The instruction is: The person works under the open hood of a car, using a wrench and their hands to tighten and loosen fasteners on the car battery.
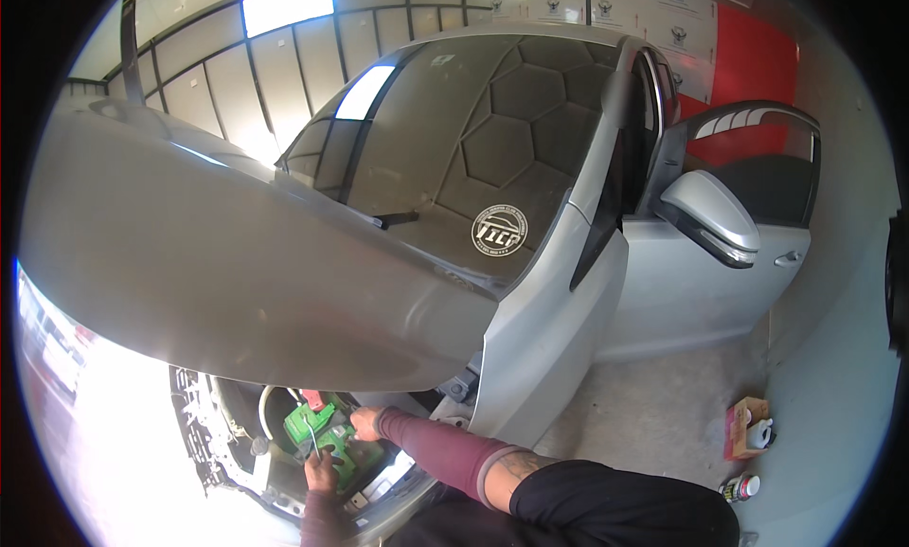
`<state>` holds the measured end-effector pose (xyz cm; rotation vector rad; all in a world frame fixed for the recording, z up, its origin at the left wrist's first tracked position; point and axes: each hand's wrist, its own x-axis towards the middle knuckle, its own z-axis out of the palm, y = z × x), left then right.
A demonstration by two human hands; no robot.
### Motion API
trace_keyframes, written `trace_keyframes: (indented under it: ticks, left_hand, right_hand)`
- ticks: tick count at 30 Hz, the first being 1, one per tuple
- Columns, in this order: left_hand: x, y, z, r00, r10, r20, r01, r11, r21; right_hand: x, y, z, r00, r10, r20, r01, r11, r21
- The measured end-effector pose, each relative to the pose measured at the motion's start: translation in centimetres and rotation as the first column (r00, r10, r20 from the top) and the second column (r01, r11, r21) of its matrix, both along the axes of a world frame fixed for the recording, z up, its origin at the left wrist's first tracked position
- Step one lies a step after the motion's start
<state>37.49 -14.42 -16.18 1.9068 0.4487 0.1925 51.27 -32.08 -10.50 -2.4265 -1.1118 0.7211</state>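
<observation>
Under the raised grey hood [275, 272], a green car battery [308, 420] sits in the engine bay, with a red terminal cover [313, 398] at its far edge. My left hand [323, 471] is closed at the battery's near side, around a slim, shiny metal tool [313, 437] that points away over the green top. From the right, my right hand [365, 423] reaches to the battery's right side. Its fingers are curled, and whatever they hold is hidden.
The silver car's front door [691, 291] stands open on the right, its side mirror [710, 215] jutting out. A box of bottles [748, 428] and a white-capped container [739, 488] stand on the floor by the wall. The windshield [454, 149] lies beyond the hood.
</observation>
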Motion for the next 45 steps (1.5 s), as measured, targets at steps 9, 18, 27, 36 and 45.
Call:
trace_keyframes:
  ticks: [9, 18, 27, 36, 45]
  left_hand:
    - [0.0, -0.1, -0.4, 1.0, -0.002, -0.03, 0.003, 1.0, 0.014]
    - [0.1, -0.3, 0.8, 1.0, 0.011, -0.024, -0.011, 1.0, -0.001]
    - [-0.1, -1.1, 1.9, 1.0, -0.002, -0.027, 0.002, 1.0, -0.008]
    - [0.1, -0.1, 1.0, 0.999, -0.039, 0.032, 0.039, 0.999, -0.025]
    - [0.2, 1.0, -1.1, 1.0, -0.016, -0.012, 0.015, 0.997, -0.071]
  right_hand:
    - [0.2, 0.1, -1.2, 0.999, 0.009, 0.044, -0.011, 0.999, 0.049]
    - [0.7, 0.6, -1.9, 0.999, 0.012, 0.048, -0.014, 0.999, 0.044]
    - [0.4, 0.4, -1.2, 0.997, 0.025, 0.071, -0.027, 0.999, 0.021]
    - [0.7, 0.4, -1.0, 0.999, 0.016, 0.044, -0.014, 0.999, -0.045]
    - [0.0, 0.5, -0.6, 0.999, -0.013, 0.049, 0.012, 1.0, 0.016]
